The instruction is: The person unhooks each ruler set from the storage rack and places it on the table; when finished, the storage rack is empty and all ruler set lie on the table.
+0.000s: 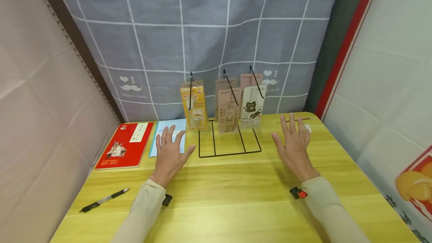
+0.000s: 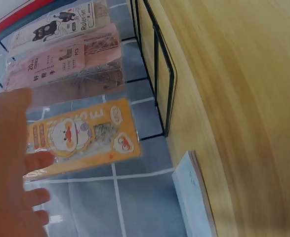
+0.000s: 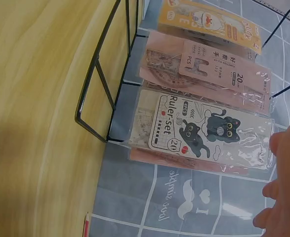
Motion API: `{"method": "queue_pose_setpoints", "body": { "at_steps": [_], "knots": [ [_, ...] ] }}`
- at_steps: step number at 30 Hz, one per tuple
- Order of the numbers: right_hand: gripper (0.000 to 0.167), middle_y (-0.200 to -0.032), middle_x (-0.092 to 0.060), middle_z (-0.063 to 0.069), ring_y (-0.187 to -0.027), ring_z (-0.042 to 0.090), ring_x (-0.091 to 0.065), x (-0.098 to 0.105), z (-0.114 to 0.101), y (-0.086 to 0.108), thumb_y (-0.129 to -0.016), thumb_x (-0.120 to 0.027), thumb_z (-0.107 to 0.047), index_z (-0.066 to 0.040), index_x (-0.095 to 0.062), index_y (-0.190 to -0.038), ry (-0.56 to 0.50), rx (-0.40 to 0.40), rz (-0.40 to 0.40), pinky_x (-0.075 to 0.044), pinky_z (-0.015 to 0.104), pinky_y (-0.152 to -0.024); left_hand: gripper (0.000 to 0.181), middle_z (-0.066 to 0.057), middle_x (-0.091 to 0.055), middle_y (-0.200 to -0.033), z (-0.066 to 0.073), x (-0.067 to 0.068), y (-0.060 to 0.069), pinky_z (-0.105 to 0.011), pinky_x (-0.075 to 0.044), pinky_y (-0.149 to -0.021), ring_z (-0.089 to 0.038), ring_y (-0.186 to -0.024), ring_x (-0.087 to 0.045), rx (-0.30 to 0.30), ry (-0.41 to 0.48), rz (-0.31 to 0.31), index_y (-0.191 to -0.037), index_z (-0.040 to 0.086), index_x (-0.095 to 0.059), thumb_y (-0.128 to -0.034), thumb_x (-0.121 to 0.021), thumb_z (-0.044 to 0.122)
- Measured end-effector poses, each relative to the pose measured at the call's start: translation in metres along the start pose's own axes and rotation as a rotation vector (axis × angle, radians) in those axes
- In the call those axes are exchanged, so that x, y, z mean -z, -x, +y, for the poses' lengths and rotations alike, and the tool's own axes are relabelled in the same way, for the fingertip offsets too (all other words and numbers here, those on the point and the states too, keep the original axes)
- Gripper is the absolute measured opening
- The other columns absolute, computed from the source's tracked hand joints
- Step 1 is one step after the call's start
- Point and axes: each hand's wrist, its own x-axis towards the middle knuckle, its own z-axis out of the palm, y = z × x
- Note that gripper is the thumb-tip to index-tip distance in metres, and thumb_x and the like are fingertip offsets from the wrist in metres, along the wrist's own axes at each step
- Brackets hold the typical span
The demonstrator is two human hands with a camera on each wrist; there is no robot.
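My left hand (image 1: 170,159) hovers with spread fingers near a light blue booklet (image 1: 173,125), touching no package. On the other side, my right hand (image 1: 294,149) is also spread and holds nothing. Between them stands a black wire rack (image 1: 230,155) with three hooks. A yellow duck package (image 1: 194,108) hangs on its left hook. Pink ruler packages (image 3: 219,71) hang from the middle hook. On the right hook, a white cat ruler set (image 3: 199,129) hangs in front of a pink package (image 1: 248,80).
A red book (image 1: 125,145) lies at the table's left, beside the blue booklet. Closer to me is a black pen (image 1: 104,200). A pencil (image 1: 305,118) and a small white piece (image 1: 308,128) lie beyond my right hand. Grey checked cloth (image 1: 202,44) hangs behind the table (image 1: 229,205).
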Motion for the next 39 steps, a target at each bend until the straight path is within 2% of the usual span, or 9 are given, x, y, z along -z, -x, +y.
{"method": "queue_pose_setpoints", "body": {
  "at_steps": [5, 11, 14, 17, 20, 24, 28, 34, 39],
  "knots": [
    [0.068, -0.173, -0.01, 0.023, -0.159, 0.05, -0.002, -0.001, -0.001, -0.001, -0.11, -0.046, -0.044, -0.008, -0.026, -0.165, -0.067, -0.016, -0.023, -0.003, 0.079, -0.117, 0.064, -0.024, -0.032, -0.164, 0.001, -0.015, -0.004, -0.072, -0.012, -0.124, -0.049, -0.156, -0.019, 0.044, -0.013, -0.21, -0.147, 0.017, -0.058, -0.0991, -0.06, 0.059],
    [0.065, -0.172, -0.016, 0.023, -0.156, 0.052, -0.013, -0.003, 0.0, -0.001, -0.11, -0.046, -0.042, -0.009, -0.029, -0.164, -0.099, -0.022, -0.087, -0.007, 0.078, -0.115, 0.063, -0.027, -0.028, -0.165, 0.003, -0.033, -0.01, -0.076, -0.012, -0.121, -0.053, -0.155, -0.017, 0.084, -0.078, -0.399, -0.153, 0.019, -0.054, -0.1021, -0.057, 0.056],
    [0.058, -0.164, -0.037, 0.025, -0.149, 0.052, -0.032, -0.007, 0.0, -0.002, -0.109, -0.053, -0.036, -0.006, -0.043, -0.157, -0.106, 0.019, -0.083, -0.017, 0.076, -0.114, 0.063, -0.027, -0.024, -0.168, 0.003, -0.037, -0.012, -0.076, -0.01, -0.122, -0.053, -0.157, -0.013, 0.121, -0.098, -0.48, -0.156, 0.021, -0.049, -0.1036, -0.055, 0.054],
    [0.045, -0.146, -0.058, 0.025, -0.135, 0.048, -0.051, -0.012, 0.0, -0.004, -0.106, -0.06, -0.03, -0.003, -0.06, -0.143, -0.143, 0.042, -0.065, -0.033, 0.07, -0.111, 0.062, -0.027, -0.02, -0.169, 0.003, -0.039, -0.015, -0.075, -0.007, -0.123, -0.053, -0.158, -0.009, 0.144, -0.113, -0.537, -0.159, 0.022, -0.044, -0.1054, -0.052, 0.053],
    [0.037, -0.131, -0.067, 0.021, -0.12, 0.041, -0.061, -0.015, 0.0, -0.008, -0.107, -0.06, -0.03, -0.004, -0.068, -0.133, -0.215, 0.001, -0.08, -0.049, 0.061, -0.1, 0.062, -0.027, -0.019, -0.17, 0.004, -0.04, -0.016, -0.075, -0.006, -0.123, -0.053, -0.158, -0.008, 0.143, -0.133, -0.568, -0.16, 0.022, -0.043, -0.106, -0.05, 0.052],
    [0.04, -0.125, -0.069, 0.018, -0.11, 0.036, -0.065, -0.018, 0.002, -0.024, -0.109, -0.055, -0.035, -0.006, -0.069, -0.131, -0.291, -0.088, -0.106, -0.054, 0.052, -0.091, 0.062, -0.026, -0.019, -0.17, 0.004, -0.042, -0.017, -0.075, -0.007, -0.123, -0.053, -0.158, -0.008, 0.142, -0.156, -0.578, -0.16, 0.022, -0.043, -0.1059, -0.05, 0.052],
    [0.048, -0.133, -0.068, 0.02, -0.116, 0.038, -0.064, -0.022, 0.007, -0.05, -0.108, -0.054, -0.043, -0.006, -0.067, -0.135, -0.372, -0.166, -0.108, -0.055, 0.054, -0.095, 0.062, -0.026, -0.019, -0.17, 0.006, -0.044, -0.017, -0.075, -0.007, -0.123, -0.053, -0.158, -0.009, 0.142, -0.161, -0.577, -0.16, 0.023, -0.042, -0.1062, -0.05, 0.052],
    [0.056, -0.148, -0.059, 0.019, -0.128, 0.04, -0.057, -0.029, 0.017, -0.094, -0.105, -0.057, -0.048, -0.008, -0.06, -0.145, -0.448, -0.203, -0.125, -0.05, 0.058, -0.102, 0.061, -0.025, -0.019, -0.171, 0.01, -0.049, -0.015, -0.075, -0.006, -0.123, -0.052, -0.158, -0.009, 0.141, -0.151, -0.581, -0.161, 0.025, -0.041, -0.1068, -0.047, 0.054],
    [0.068, -0.155, -0.053, 0.016, -0.135, 0.039, -0.053, -0.032, 0.024, -0.116, -0.101, -0.059, -0.058, -0.012, -0.053, -0.152, -0.496, -0.27, -0.185, -0.046, 0.06, -0.109, 0.061, -0.024, -0.02, -0.171, 0.015, -0.053, -0.013, -0.074, -0.006, -0.124, -0.052, -0.158, -0.011, 0.128, -0.147, -0.59, -0.16, 0.026, -0.041, -0.1067, -0.046, 0.055]
  ]
}}
